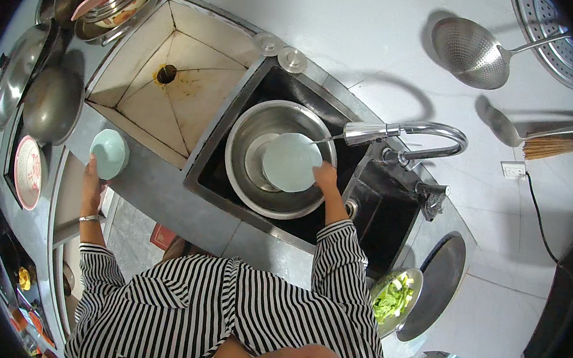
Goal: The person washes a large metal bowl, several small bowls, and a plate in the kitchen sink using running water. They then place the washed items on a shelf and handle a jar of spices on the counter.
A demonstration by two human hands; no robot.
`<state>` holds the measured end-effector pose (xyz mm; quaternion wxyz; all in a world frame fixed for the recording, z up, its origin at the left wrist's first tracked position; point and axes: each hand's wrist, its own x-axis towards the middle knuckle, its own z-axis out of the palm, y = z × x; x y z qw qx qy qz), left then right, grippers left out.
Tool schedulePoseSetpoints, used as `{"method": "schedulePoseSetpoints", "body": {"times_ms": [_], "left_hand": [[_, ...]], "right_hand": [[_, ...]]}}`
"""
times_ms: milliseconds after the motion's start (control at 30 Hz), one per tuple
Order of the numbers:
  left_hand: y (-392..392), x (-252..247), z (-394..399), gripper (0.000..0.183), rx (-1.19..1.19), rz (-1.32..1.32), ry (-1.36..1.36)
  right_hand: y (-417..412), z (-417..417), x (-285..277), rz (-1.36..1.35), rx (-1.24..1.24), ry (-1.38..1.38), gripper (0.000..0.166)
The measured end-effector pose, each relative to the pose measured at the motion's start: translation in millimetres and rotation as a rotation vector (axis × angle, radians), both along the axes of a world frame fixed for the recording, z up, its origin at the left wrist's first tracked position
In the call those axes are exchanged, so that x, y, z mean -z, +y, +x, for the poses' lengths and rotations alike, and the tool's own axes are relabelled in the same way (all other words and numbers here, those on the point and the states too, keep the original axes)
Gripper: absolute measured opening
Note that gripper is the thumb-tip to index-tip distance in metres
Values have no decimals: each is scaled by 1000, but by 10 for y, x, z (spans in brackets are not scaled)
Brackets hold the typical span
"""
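Note:
My left hand (pixel 93 184) holds a pale green bowl (pixel 110 154) by its rim, over the grey counter left of the sinks. My right hand (pixel 325 176) grips the edge of a pale green plate or shallow bowl (pixel 293 162). That piece is over a large stainless steel basin (pixel 236 175), which stands in the black sink (pixel 219 161). Another light round dish (pixel 254 160) lies in the basin, partly hidden by it. A thin stream of water runs from the chrome faucet (pixel 371 134) onto the piece in my right hand.
A tiled basin (pixel 197 96) with a drain hole is left of the sink. Woks (pixel 52 105), stacked pots (pixel 118 9) and a red-patterned bowl (pixel 29 173) stand farther left. At right are a colander of chopped greens (pixel 392 298) and a dark pan (pixel 439 292). A strainer (pixel 470 52) hangs on the wall.

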<state>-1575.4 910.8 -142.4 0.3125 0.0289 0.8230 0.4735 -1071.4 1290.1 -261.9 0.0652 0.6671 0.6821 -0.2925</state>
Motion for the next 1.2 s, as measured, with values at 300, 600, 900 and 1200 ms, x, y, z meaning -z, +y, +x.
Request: {"method": "schedulePoseSetpoints", "body": {"times_ms": [300, 600, 900, 1200], "left_hand": [[369, -549, 127, 28, 83, -49, 1314], [1917, -37, 1923, 38, 649, 331, 358], [2574, 502, 2594, 67, 615, 287, -709], [2615, 896, 2790, 53, 504, 361, -488]], "right_hand": [[-158, -105, -166, 233, -66, -24, 33], [-229, -320, -904, 123, 94, 254, 32], [-539, -414, -891, 308, 99, 282, 48], [-1023, -1204, -324, 171, -172, 525, 38]]}}
